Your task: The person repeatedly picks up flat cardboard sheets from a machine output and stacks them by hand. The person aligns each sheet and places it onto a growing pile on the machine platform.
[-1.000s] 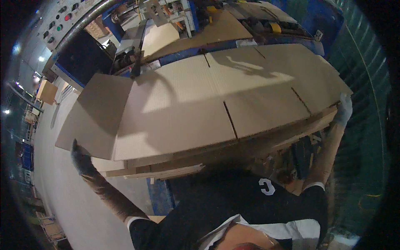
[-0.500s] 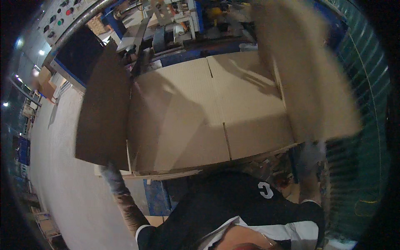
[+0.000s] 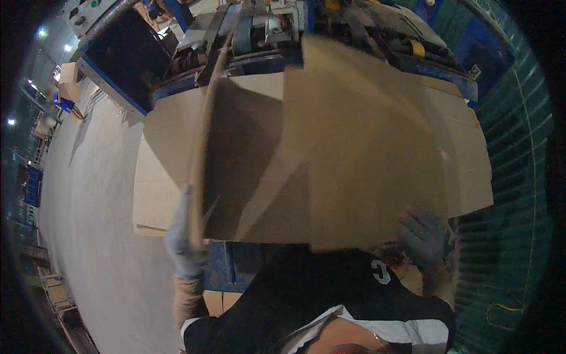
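- Brown cardboard carton (image 3: 365, 147), partly folded, lies in front of me on top of flat cardboard sheets (image 3: 159, 135), which show beyond both its ends.
- At the carton's left end, one panel (image 3: 203, 153) stands upright, almost edge-on and softly blurred; at its right, a broad panel leans inward over the middle.
- My left hand (image 3: 186, 242), in a grey glove, is against the outer side of the upright panel, at the carton's near left corner; blur hides whether my fingers close on it, so I cannot tell.
- My right hand (image 3: 423, 236), also grey-gloved, touches the carton's near right part with fingers spread rather than clenched.
- Beyond the carton's far edge sits a machine (image 3: 268, 35) with dark rails and rollers; a blue cabinet (image 3: 127, 56) stands to the carton's far left.
- Green corrugated sheeting (image 3: 501, 153) rises to the carton's right.
- Well left of the carton, across the grey floor (image 3: 100, 194), a person in blue (image 3: 65, 105) stands beside a brown box (image 3: 69, 74).
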`<state>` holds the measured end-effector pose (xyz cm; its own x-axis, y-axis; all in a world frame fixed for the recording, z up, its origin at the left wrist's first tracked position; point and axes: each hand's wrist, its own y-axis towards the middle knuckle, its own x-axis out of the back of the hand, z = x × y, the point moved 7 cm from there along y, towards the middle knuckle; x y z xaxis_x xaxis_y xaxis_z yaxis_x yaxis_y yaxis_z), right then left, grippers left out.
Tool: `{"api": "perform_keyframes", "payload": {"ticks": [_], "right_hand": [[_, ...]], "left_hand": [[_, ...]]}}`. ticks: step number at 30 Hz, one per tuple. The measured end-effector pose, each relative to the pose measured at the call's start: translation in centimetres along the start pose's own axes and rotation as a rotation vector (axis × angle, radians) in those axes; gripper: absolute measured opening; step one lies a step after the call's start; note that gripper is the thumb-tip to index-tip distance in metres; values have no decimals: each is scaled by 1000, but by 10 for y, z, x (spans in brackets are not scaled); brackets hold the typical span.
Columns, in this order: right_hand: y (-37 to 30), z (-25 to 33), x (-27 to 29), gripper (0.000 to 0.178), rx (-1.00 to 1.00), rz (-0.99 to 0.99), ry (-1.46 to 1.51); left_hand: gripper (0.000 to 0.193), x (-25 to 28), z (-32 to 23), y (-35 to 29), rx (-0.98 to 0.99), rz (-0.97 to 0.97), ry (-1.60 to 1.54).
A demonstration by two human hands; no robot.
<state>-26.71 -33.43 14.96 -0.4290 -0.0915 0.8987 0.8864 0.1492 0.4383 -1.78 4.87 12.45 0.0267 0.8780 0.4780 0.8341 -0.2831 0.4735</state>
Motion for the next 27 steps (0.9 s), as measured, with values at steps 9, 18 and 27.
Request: {"api": "perform_keyframes", "payload": {"ticks": [9, 18, 27], "right_hand": [[22, -23, -49, 37, 117, 193, 88], [70, -113, -81, 74, -66, 252, -33], [152, -199, -99, 81, -239, 192, 104]], "left_hand": [[47, -107, -28, 7, -413, 703, 712], [53, -106, 9, 65, -638, 572, 660], [45, -125, 20, 157, -665, 210, 416]]}}
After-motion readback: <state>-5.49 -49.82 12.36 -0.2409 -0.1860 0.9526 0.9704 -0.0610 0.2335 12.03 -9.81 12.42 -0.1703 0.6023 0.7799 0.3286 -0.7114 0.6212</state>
